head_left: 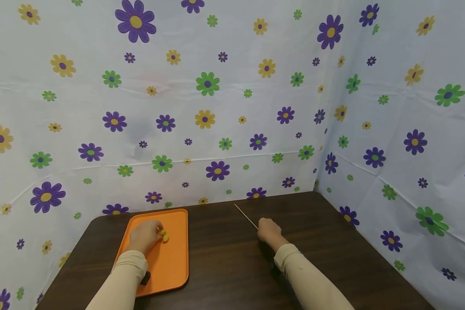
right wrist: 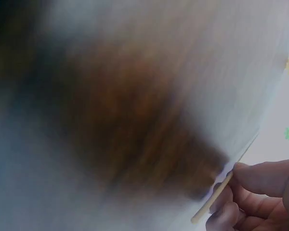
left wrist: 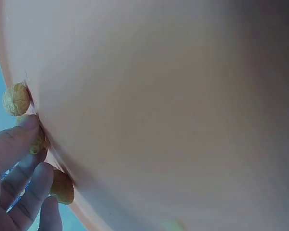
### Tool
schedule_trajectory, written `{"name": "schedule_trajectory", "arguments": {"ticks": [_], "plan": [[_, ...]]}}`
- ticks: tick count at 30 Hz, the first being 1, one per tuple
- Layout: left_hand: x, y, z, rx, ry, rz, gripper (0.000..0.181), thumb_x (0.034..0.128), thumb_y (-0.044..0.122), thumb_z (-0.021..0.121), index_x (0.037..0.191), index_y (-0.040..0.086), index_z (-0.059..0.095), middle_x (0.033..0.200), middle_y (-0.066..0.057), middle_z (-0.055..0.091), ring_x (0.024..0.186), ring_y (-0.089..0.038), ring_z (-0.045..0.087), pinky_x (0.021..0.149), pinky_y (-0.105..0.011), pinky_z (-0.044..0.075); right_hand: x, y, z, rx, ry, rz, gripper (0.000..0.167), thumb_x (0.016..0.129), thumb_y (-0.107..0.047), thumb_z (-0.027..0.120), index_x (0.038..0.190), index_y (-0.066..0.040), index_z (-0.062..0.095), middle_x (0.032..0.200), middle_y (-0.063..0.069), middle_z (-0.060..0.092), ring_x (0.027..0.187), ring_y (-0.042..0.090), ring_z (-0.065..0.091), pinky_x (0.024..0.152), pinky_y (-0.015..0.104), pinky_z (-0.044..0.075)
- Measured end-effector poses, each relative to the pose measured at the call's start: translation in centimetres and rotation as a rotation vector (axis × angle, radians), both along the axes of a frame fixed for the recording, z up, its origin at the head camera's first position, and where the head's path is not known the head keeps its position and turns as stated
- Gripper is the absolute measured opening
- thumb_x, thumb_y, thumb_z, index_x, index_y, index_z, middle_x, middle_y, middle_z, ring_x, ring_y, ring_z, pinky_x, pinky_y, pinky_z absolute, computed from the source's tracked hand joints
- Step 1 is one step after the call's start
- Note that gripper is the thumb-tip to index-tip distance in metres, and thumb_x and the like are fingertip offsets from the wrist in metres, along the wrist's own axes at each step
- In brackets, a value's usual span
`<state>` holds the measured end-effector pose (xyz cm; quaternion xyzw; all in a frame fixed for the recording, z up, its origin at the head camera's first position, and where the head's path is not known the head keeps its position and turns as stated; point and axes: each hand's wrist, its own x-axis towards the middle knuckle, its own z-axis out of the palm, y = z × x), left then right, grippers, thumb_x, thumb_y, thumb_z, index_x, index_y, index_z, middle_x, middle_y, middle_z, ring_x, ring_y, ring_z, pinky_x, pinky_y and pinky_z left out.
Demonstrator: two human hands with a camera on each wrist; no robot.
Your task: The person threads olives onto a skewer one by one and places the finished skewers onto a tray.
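On the orange tray (head_left: pixel 174 258), my left hand (head_left: pixel 144 236) is at small yellow balls (head_left: pixel 165 238). The left wrist view has three pieces by the tray's rim: a wrinkled ball (left wrist: pixel 16 99), a middle one (left wrist: pixel 37 142) pinched between thumb and fingers of my left hand (left wrist: pixel 21 178), and a darker one (left wrist: pixel 62 186) beside the fingertips. My right hand (head_left: pixel 270 232) pinches a thin wooden stick (head_left: pixel 245 215) above the table, its tip pointing to the back left. In the right wrist view the stick (right wrist: pixel 213 199) lies between thumb and fingers of my right hand (right wrist: pixel 260 195), its thicker end sticking out.
The dark wooden table (head_left: pixel 217 267) lies under the tray and both arms. Behind it and to the right hangs a white sheet (head_left: pixel 240 99) with purple, green and yellow flowers. A black band or device (head_left: pixel 145 278) shows at my left wrist, over the tray.
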<state>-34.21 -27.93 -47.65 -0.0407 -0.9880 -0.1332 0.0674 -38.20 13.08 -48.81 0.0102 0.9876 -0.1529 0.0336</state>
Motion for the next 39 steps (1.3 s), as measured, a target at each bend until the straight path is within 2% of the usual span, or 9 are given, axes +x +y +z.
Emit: {"name": "schedule_trajectory", "arguments": {"ticks": [8,11,16,20,22,26,31,39], "plan": [[-0.5,-0.2,0.0,-0.001,-0.006,0.008,0.022,0.0890,0.013,0.077,0.109,0.004,0.074,0.101,-0.012,0.073,0.091,-0.033,0.067,0.076,-0.053,0.057,-0.6,0.6,0.7,0.017,0.038,-0.012,0.020,0.094,-0.003,0.064,0.075,-0.008,0.061,0.069,0.006,0.059,0.064,0.023,0.059,0.054,0.039,0.050],[-0.8,-0.4,-0.2,0.030,0.008,0.018,0.023,0.0905,0.016,0.076,0.110,0.005,0.073,0.100,-0.011,0.073,0.088,-0.031,0.067,0.076,-0.053,0.056,-0.8,1.1,1.2,0.000,0.091,-0.025,0.017,0.094,-0.004,0.066,0.079,-0.008,0.061,0.071,0.006,0.060,0.066,0.025,0.061,0.054,0.040,0.052],[-1.3,-0.6,-0.1,0.149,0.011,0.003,0.022,0.0934,0.021,0.074,0.108,0.005,0.074,0.100,-0.009,0.072,0.087,-0.027,0.066,0.082,-0.052,0.056,-1.1,2.6,1.9,-0.071,0.237,-0.015,0.014,0.095,-0.006,0.068,0.083,-0.009,0.061,0.078,0.006,0.064,0.073,0.028,0.064,0.058,0.043,0.054],[-1.3,-0.5,0.6,0.271,-0.016,-0.039,0.020,0.0947,0.016,0.071,0.110,0.004,0.074,0.102,-0.010,0.071,0.090,-0.027,0.065,0.084,-0.051,0.056,-1.6,3.6,2.7,-0.106,0.315,0.011,0.004,0.094,-0.006,0.070,0.091,-0.009,0.071,0.087,0.006,0.071,0.077,0.029,0.067,0.062,0.046,0.056],[-1.1,-0.5,0.8,0.311,-0.017,-0.061,0.018,0.0943,0.012,0.071,0.110,0.003,0.075,0.100,-0.009,0.071,0.090,-0.027,0.065,0.082,-0.050,0.057,-1.9,4.1,3.0,-0.103,0.339,0.018,0.006,0.093,-0.006,0.071,0.094,-0.010,0.075,0.088,0.007,0.073,0.078,0.030,0.068,0.063,0.047,0.057],[-0.7,-0.6,1.1,0.369,-0.002,-0.097,0.019,0.0957,0.009,0.069,0.113,0.002,0.074,0.102,-0.010,0.071,0.093,-0.029,0.066,0.082,-0.049,0.057,-2.8,5.2,3.5,-0.110,0.355,0.005,0.008,0.094,-0.004,0.068,0.095,-0.008,0.074,0.089,0.008,0.072,0.078,0.029,0.067,0.065,0.048,0.057],[-0.8,-0.9,0.9,0.440,0.012,-0.089,0.024,0.0980,0.010,0.066,0.120,0.000,0.070,0.111,-0.015,0.072,0.099,-0.033,0.065,0.087,-0.052,0.056,-3.4,6.2,4.1,-0.140,0.370,-0.011,0.010,0.091,-0.001,0.066,0.089,-0.009,0.070,0.088,0.008,0.069,0.077,0.028,0.065,0.064,0.048,0.055],[-0.9,-1.0,0.8,0.599,-0.017,-0.058,0.029,0.0956,0.004,0.068,0.123,-0.003,0.069,0.105,-0.015,0.071,0.093,-0.029,0.064,0.071,-0.033,0.060,-3.7,7.5,4.9,-0.133,0.400,0.030,0.016,0.093,0.004,0.062,0.090,-0.009,0.070,0.090,0.009,0.070,0.078,0.028,0.064,0.065,0.046,0.055]]}}
